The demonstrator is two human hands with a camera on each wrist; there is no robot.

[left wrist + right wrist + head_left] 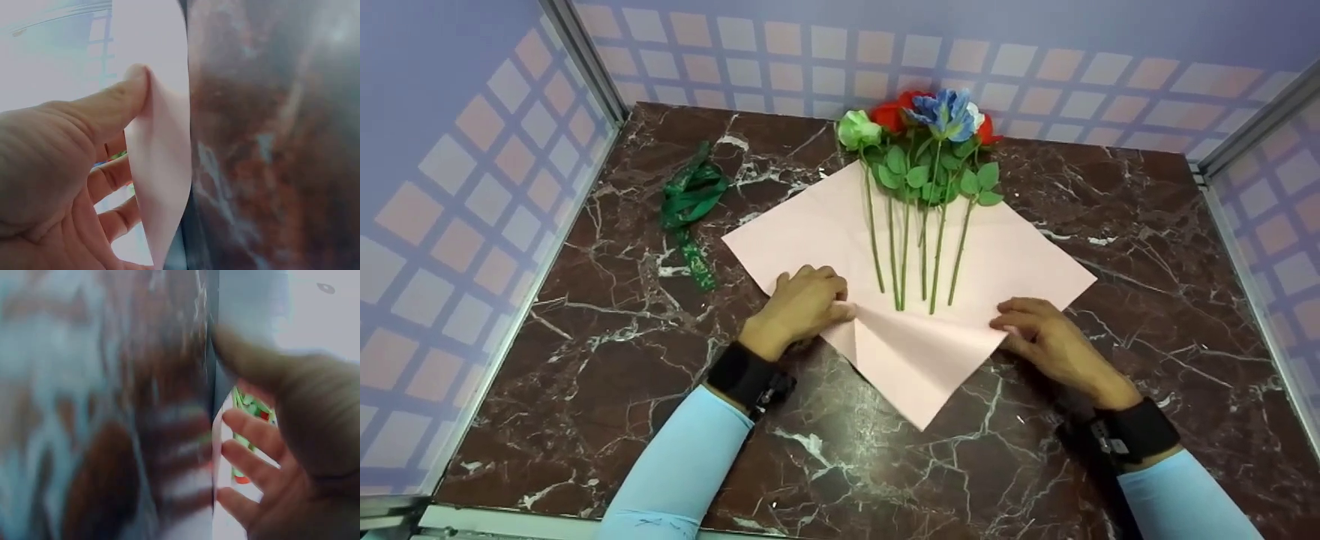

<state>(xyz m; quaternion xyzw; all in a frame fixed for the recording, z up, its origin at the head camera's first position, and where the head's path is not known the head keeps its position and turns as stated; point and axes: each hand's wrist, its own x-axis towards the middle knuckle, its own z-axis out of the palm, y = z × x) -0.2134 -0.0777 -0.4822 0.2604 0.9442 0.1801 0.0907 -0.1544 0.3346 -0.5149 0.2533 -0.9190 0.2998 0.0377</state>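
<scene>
Pink wrapping paper: sheet (791,236) lies on the tabletop between the two hands, one corner pointing toward the person; a raised fold runs across its near part from hand to hand, with a sharp crease beside the left fingers.
Left hand: left hand (802,304) grasping the sheet at its near left edge; wrist view shows the thumb pressed on the near face, other fingers behind.
Right hand: right hand (1054,341) at the near right edge, fingertips touching the sheet; thumb blurred in the wrist view, so cannot tell whether the edge is pinched.
Flowers: a loose bunch rests over the far half of the sheet, blooms beyond its far corner. Pale green rose (859,129) at left, red blooms (889,118), blue flower (945,115) in front, a white bloom (976,117) partly hidden.
Stems: thin green stems (960,255), roughly parallel, ends toward the person; leaves (919,178) clustered below the blooms.
Ribbon: green ribbon (694,199), loosely bunched, left of the sheet and apart from it.
Bench: dark red-brown marbled tabletop (607,360); checked wall panels (495,150) around it.
Worn: light blue sleeves (682,465), black wrist straps (740,375).
</scene>
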